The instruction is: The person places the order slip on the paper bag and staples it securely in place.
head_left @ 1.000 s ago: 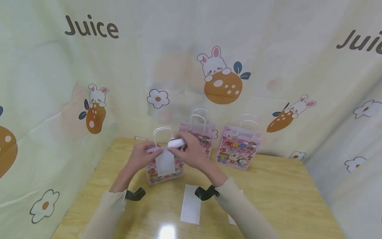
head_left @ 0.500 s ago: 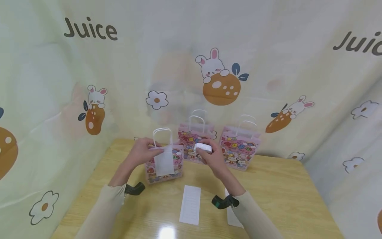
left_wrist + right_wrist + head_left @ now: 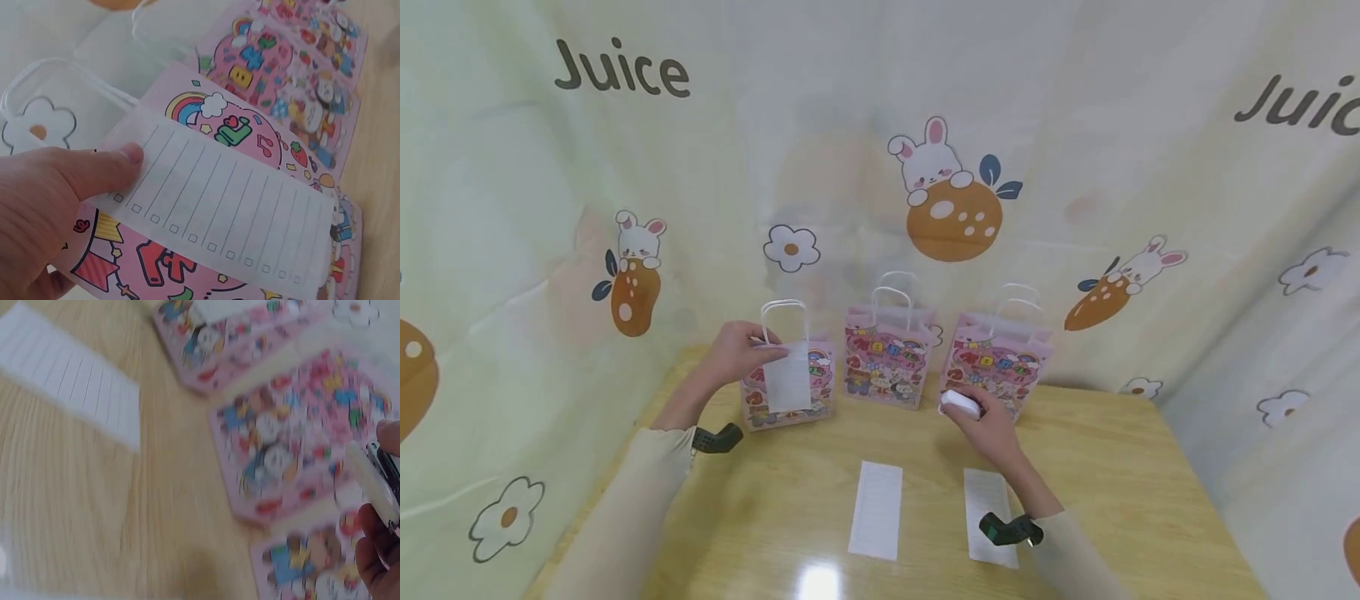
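My left hand (image 3: 735, 354) pinches the top edge of a pink cartoon paper bag (image 3: 823, 375) together with a white lined checklist slip (image 3: 788, 379). In the left wrist view, the thumb presses on the slip (image 3: 219, 200), whose rows end in small boxes, and it lies flat on the bag's front. Held in my right hand (image 3: 994, 427) is a small white stapler (image 3: 961, 404), in front of the right bag and apart from it. The right wrist view shows the stapler (image 3: 373, 484) side-on, with a dark metal part; that view is blurred.
Two matching handled bags stand upright along the curtain, a middle bag (image 3: 887, 358) and a right bag (image 3: 996, 358). Two more white slips lie on the wooden table, one near the centre (image 3: 876, 510) and one under my right wrist (image 3: 985, 492).
My right hand has moved right and down with the stapler, away from the left bag. My left hand has shifted slightly left and back with the bag and slip.
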`<state>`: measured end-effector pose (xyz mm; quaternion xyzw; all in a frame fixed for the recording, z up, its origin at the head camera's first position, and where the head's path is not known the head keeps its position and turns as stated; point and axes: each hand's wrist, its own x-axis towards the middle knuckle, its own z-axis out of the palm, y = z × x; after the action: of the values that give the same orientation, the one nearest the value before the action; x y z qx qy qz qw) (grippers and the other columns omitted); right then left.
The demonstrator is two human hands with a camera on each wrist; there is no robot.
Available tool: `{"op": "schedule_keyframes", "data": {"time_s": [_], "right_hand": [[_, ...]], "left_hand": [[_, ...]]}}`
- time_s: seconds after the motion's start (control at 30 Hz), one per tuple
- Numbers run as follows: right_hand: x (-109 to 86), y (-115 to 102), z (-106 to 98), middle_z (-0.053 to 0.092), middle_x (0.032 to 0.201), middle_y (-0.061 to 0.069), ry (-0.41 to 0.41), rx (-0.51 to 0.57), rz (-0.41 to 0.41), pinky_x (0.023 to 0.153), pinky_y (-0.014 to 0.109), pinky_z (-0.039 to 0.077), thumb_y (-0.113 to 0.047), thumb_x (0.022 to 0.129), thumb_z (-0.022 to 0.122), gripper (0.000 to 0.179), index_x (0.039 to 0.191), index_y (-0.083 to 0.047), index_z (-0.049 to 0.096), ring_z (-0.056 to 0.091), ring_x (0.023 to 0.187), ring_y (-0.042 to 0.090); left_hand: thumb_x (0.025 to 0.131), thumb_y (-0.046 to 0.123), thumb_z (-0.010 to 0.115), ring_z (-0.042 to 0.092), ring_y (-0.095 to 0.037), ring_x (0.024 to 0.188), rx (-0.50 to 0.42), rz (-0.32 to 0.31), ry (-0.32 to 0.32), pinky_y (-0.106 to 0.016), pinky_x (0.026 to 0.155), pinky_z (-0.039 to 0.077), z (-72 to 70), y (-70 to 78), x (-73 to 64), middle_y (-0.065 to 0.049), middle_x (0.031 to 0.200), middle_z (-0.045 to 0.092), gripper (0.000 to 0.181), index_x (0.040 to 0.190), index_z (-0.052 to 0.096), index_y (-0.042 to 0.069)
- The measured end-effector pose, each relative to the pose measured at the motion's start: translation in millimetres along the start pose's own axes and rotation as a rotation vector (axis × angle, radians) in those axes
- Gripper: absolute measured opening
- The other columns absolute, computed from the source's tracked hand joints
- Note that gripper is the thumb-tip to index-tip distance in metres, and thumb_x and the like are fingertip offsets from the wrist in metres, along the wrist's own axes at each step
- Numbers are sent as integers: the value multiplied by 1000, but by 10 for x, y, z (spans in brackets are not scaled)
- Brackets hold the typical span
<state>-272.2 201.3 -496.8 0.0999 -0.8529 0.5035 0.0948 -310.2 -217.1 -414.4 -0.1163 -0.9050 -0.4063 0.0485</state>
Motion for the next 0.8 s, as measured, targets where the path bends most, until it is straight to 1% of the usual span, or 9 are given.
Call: {"op": "schedule_keyframes", "data": {"time_s": [0.13, 0.2, 0.27, 0.33, 0.43, 0.57, 0.67, 0.73, 0.8], "right_hand": [[-47, 255, -148, 65, 106, 14, 24, -98, 26, 70, 35, 45, -24, 85, 77, 32, 109, -5, 67, 56, 86, 25], [-69, 362, -237, 65, 108, 14, 49, -146, 39, 71, 36, 44, -25, 85, 77, 33, 109, -5, 68, 56, 87, 26], [-86, 450, -334, 66, 106, 15, 77, -179, 39, 71, 36, 44, -24, 84, 78, 34, 110, -4, 67, 57, 87, 26], [-103, 527, -422, 67, 104, 16, 98, -202, 32, 70, 36, 45, -23, 84, 78, 33, 110, -4, 67, 58, 85, 26], [-150, 624, -525, 69, 103, 16, 121, -226, 34, 69, 35, 45, -23, 85, 77, 34, 110, -3, 68, 59, 83, 26], [-197, 742, -624, 68, 105, 17, 121, -249, 71, 71, 36, 45, -26, 86, 76, 35, 111, -2, 67, 59, 86, 27], [-229, 839, -695, 67, 107, 19, 113, -279, 125, 74, 38, 44, -31, 88, 74, 39, 112, -1, 66, 59, 89, 29], [-252, 903, -743, 66, 110, 20, 105, -293, 168, 75, 39, 44, -34, 89, 73, 43, 114, 0, 65, 58, 91, 30], [-277, 953, -786, 64, 112, 21, 96, -299, 208, 77, 39, 44, -35, 89, 71, 46, 116, 1, 63, 57, 94, 31]], "left_hand": [[87, 22, 75, 68, -25, 84, -5, -42, -31, -36, 69, 54, -97, -113, 78, -11, 92, 70, 20, 90, 73, 3], [87, 21, 75, 69, -27, 88, -17, -45, -36, -37, 70, 55, -122, -170, 138, -13, 94, 70, 20, 92, 72, 2], [88, 22, 74, 69, -28, 90, -24, -31, -28, -37, 70, 55, -140, -215, 213, -14, 96, 70, 21, 93, 72, 1], [87, 23, 74, 69, -28, 88, -29, -22, -9, -37, 68, 55, -149, -250, 281, -14, 96, 70, 22, 94, 72, 2], [87, 23, 75, 68, -26, 85, -31, -34, -2, -35, 67, 55, -157, -295, 341, -15, 96, 70, 24, 95, 72, 1], [87, 23, 75, 67, -27, 85, -31, -77, -16, -34, 67, 55, -176, -316, 370, -16, 97, 69, 26, 98, 71, 0], [88, 27, 74, 67, -28, 88, -38, -94, -27, -37, 69, 55, -183, -302, 382, -16, 100, 69, 30, 101, 70, 1], [88, 29, 74, 66, -30, 92, -53, -106, -35, -39, 72, 55, -177, -285, 384, -16, 103, 68, 32, 103, 69, 2], [87, 32, 75, 65, -32, 98, -68, -122, -28, -41, 76, 55, -175, -275, 373, -17, 109, 66, 35, 106, 68, 3]]}}
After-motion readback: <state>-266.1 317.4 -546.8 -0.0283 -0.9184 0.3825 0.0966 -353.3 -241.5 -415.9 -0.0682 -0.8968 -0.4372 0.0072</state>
